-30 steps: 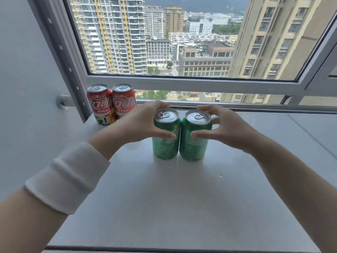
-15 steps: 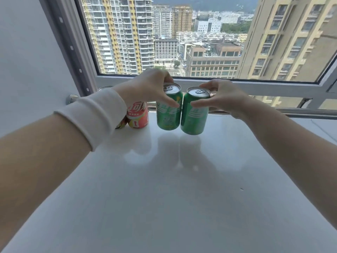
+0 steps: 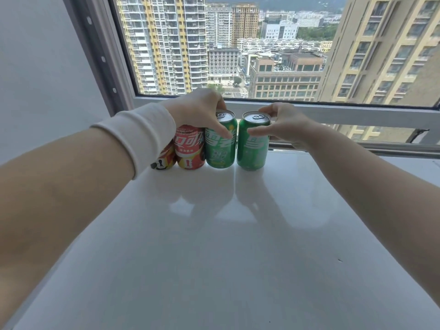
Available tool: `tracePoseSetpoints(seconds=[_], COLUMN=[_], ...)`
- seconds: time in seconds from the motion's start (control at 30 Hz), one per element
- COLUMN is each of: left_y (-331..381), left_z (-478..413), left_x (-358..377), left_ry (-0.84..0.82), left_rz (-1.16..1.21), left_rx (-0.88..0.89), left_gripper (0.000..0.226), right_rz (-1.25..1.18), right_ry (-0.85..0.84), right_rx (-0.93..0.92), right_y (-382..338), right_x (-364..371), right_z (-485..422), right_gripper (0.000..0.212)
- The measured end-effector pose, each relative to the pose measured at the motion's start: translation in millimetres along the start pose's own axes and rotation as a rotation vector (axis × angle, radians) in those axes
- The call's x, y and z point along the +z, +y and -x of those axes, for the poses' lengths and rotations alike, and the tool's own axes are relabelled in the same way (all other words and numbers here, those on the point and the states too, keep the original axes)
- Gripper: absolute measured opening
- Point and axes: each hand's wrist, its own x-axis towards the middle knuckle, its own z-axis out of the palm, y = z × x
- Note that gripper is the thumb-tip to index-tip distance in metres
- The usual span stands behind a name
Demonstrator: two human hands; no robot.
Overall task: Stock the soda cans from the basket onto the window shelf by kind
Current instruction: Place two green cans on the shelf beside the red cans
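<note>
Head view, as I read it from my remote station. My left grip (image 3: 202, 110) is clenched on the left Sprite can (image 3: 220, 151). The thumb lies across the green front just under the rim and the fingers curl over the top from behind. My right grip (image 3: 283, 127) grasps the right Sprite can (image 3: 252, 151) in the same way, with the thumb on the front face and the fingertips on the far edge of the lid.

Both Sprite cans stand upright at the back of the window shelf (image 3: 238, 246), side by side with a narrow gap between them, pull tabs up. The left Sprite can touches a red Coca-Cola can (image 3: 189, 148) on its left. A second Coca-Cola can (image 3: 165, 158) stands beyond that one, mostly hidden by my left wrist, so I cannot tell whether the two red cans touch. The four cans form one row, red to the left and green to the right.

A white cuff (image 3: 142, 134) circles my left wrist. The white shelf is glossy and mirrors the cans and arms faintly. Behind the row runs the grey window frame (image 3: 333, 113), with a metal rail (image 3: 392, 150) low on the right and a plain wall (image 3: 35, 67) to the left. High-rise blocks (image 3: 166, 44) show through the glass.
</note>
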Motion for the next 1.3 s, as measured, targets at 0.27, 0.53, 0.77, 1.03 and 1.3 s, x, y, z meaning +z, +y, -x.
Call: tracePoseSetpoints(seconds=[0.27,0.53,0.77,1.03,1.3], left_y=[-3.7,-4.3,-6.5,-5.4,-2.9], left_z=[-1.6,-4.0,-4.9,-3.5,-3.4], left_x=[3.0,3.9,3.9,2.8,2.3], left_ry=[-0.033,-0.053,-0.067,-0.066,-0.085], left_rz=[0.016,0.022,0.035,0.015,-0.01], left_rx=[-0.009,-0.024,-0.016,-0.012,-0.016], left_gripper=[0.068,0.066,0.068,0.069,0.07], right_rz=[0.006,-0.053,0.04,0.069,0.071], right_ry=[0.011,0.025,0.117,0.044,0.084], right_rx=[0.003,0.022,0.027,0.004,0.002], right_y=[0.9,1.9,3.9,1.3,6.4], right_x=[3.8,5.3,9.1,3.3,6.8], right_z=[-5.0,-2.3,-2.5,1.9,2.2], right_gripper=[0.072,0.071,0.07,0.067,0.069])
